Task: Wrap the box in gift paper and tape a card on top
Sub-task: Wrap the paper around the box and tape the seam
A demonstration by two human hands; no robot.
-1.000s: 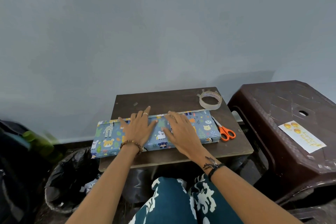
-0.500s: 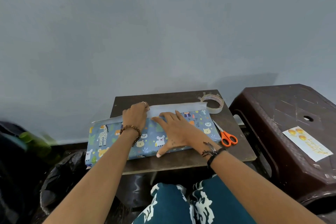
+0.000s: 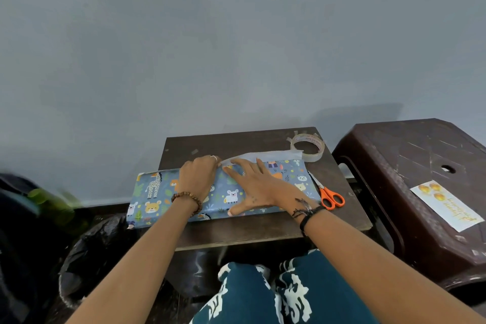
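Blue animal-print gift paper (image 3: 157, 189): smooth, slightly glossy; its lifted flap shows a plain white matt underside. Dark brown wooden table (image 3: 263, 231): matt, scuffed. Roll of clear plastic tape (image 3: 307, 147): glossy. Orange-handled scissors (image 3: 331, 198): plastic grips, metal blades. Dark brown plastic stool (image 3: 410, 155): scratched, semi-gloss. White paper card (image 3: 447, 209): smooth.

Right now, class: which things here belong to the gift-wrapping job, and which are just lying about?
For the job:
wrapped box
paper flap
tape roll
scissors
card
left hand
right hand

Lying about:
black bag
green bottle
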